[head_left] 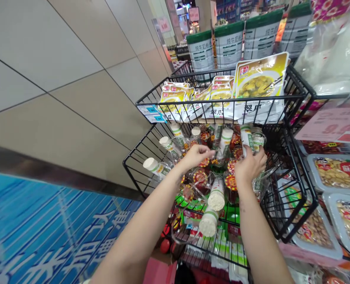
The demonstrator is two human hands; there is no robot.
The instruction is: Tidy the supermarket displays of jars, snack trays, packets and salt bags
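Observation:
Cylindrical rolls of pale dried noodles, wrapped in white-and-green paper, and jars with red-and-yellow lids fill a black wire basket in clear plastic packs. My left hand reaches over the middle of the packs, its fingers drawn together beside a noodle roll. Whether those fingers pinch clear film cannot be made out. On the right side of the basket, my right hand is curled round a noodle pack, which it partly covers. Two noodle rolls jut toward me at the front, near a jar lid.
Above, another wire basket holds yellow-and-white food pouches. Green-lidded tubs stand behind it. A tiled wall rises on the left. To the right are trays of packaged snacks under a pink price sign.

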